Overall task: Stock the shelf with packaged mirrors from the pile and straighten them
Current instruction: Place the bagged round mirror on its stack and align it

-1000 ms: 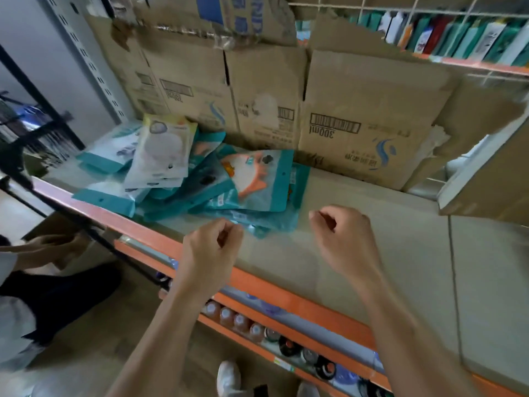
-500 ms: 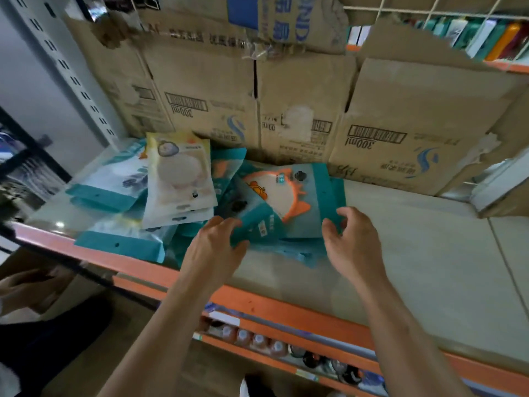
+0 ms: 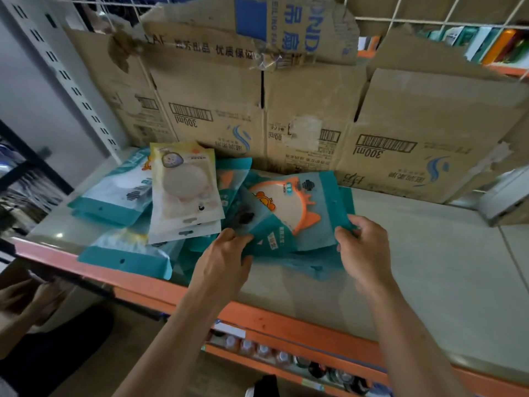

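— How far along are we?

— Early, I'd say. The mirrors (image 3: 123,196) lie in a loose, overlapping pile at the left end of the shelf (image 3: 429,259), in front of the cartons (image 3: 315,110) along its back edge. None look squared up.

— And the hands?

— My left hand (image 3: 226,259) grips the near corner of the top teal pack (image 3: 297,207). My right hand (image 3: 363,247) pinches its right edge. That pack sits at the pile's right side, toward the front edge. I judge nearly all the spreading and straightening is left.
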